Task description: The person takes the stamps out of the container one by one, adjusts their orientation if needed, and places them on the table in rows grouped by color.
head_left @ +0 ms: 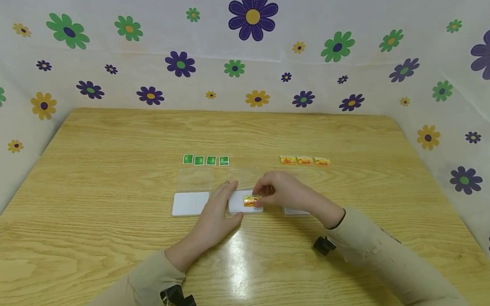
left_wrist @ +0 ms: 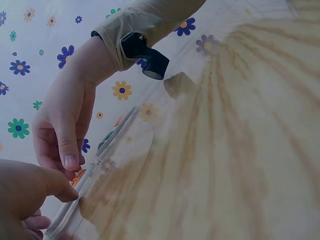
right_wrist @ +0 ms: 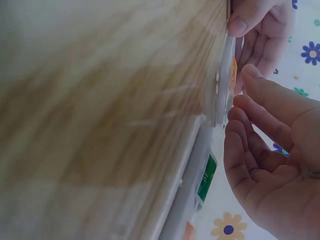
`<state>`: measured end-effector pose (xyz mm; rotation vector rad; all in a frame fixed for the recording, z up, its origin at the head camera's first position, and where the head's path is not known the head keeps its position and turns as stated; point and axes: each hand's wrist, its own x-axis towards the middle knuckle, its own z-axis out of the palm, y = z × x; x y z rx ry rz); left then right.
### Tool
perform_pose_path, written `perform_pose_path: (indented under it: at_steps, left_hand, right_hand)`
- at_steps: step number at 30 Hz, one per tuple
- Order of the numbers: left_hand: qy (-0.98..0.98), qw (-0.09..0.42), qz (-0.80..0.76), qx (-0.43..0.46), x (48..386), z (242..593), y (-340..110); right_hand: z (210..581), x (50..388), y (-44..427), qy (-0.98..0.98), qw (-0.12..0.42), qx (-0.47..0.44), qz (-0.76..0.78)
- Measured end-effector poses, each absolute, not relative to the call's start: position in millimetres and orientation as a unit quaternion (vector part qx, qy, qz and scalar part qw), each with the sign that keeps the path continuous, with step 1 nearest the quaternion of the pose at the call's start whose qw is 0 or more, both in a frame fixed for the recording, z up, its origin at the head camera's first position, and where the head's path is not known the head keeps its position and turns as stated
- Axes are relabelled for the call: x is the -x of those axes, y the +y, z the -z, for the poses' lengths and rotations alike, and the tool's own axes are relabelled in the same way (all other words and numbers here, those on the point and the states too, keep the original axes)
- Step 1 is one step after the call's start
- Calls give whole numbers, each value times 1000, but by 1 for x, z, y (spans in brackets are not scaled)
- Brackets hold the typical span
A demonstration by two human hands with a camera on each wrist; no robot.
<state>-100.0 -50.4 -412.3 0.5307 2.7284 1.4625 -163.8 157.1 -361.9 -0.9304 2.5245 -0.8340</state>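
Note:
My left hand point(head_left: 217, 214) spans the middle white flat case point(head_left: 235, 202), thumb at its near edge and fingers at its far edge. A small orange-yellow picture card point(head_left: 250, 201) lies against the right half of this case. My right hand point(head_left: 286, 193) pinches that card's right edge between thumb and forefinger. In the right wrist view the same card point(right_wrist: 233, 72) shows between the case and the fingertips. Another white case point(head_left: 191, 203) sits left of the left hand. The right-hand case point(head_left: 296, 211) is mostly hidden under my right hand and forearm.
Several green cards point(head_left: 211, 160) lie in a row behind the left and middle cases. Three orange-yellow cards point(head_left: 305, 160) form a row at the back right. Clear plastic lids point(head_left: 195, 178) extend behind the cases. A flower-patterned cloth point(head_left: 205, 30) surrounds the wooden table point(head_left: 105, 179).

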Motion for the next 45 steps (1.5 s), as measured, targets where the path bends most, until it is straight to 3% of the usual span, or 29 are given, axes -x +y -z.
perform_pose_path:
  at_steps: [32, 45]
  left_hand:
    - [875, 1, -453, -173, 101, 413, -49]
    - [877, -1, -448, -173, 100, 415, -49]
  right_hand:
    - [363, 160, 155, 892, 155, 332, 265]
    - [347, 169, 179, 908, 140, 276, 281]
